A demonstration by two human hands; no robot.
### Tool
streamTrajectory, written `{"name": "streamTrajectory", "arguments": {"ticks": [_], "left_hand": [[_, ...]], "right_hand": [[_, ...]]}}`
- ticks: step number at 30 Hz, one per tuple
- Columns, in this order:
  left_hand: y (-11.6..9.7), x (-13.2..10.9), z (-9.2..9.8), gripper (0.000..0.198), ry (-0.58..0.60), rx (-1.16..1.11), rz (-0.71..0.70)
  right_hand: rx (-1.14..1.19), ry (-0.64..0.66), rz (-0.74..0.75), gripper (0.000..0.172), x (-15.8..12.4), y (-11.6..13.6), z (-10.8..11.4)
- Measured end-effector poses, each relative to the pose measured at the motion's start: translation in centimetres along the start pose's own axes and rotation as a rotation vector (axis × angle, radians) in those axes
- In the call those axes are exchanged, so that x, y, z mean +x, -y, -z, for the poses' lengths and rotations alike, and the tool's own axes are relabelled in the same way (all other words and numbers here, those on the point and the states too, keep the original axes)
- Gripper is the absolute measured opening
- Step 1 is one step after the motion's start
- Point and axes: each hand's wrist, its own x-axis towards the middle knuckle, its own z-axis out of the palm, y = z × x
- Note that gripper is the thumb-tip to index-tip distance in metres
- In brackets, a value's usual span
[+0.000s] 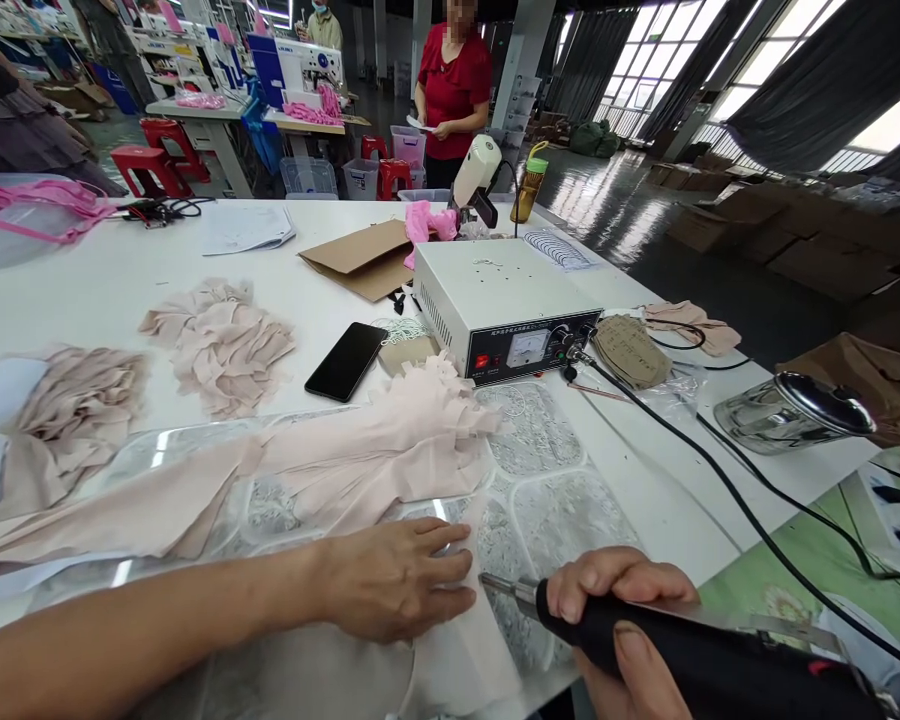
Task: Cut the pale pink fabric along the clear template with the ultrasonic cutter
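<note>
My left hand (397, 580) lies palm down on thin beige fabric (461, 645), fingers stretched and slightly apart. Under the cloth is a clear sheet with a grey mottled pattern (570, 520). My right hand (622, 620) is wrapped round the black handle of a corded handheld welder (690, 650). Its slim metal tip points left, close to my left fingertips at the fabric's right edge; whether it touches the cloth I cannot tell. Beyond my left hand lies a layered stack of beige fabric pieces (390, 440), with a long strip trailing left.
A white control box (510, 300) with dial and cable stands behind the cloth. Around it are a phone (346, 360), cardboard (367, 255), a lidded steel canister (787, 412), a bottle (529, 185) and fabric piles (221, 340). A person in red (454, 90) stands beyond the table.
</note>
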Motion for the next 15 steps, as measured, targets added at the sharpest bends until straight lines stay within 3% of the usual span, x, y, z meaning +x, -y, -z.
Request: {"name": "streamTrajectory", "arguments": {"ticks": [9, 15], "left_hand": [[-0.02, -0.17, -0.25, 0.027, -0.013, -0.007, 0.005], [0.04, -0.25, -0.39, 0.028, -0.019, 0.013, 0.017]], "right_hand": [[0.039, -0.057, 0.028, 0.011, 0.54, -0.48, -0.54], [0.015, -0.017, 0.049, 0.007, 0.97, -0.90, -0.90]]}}
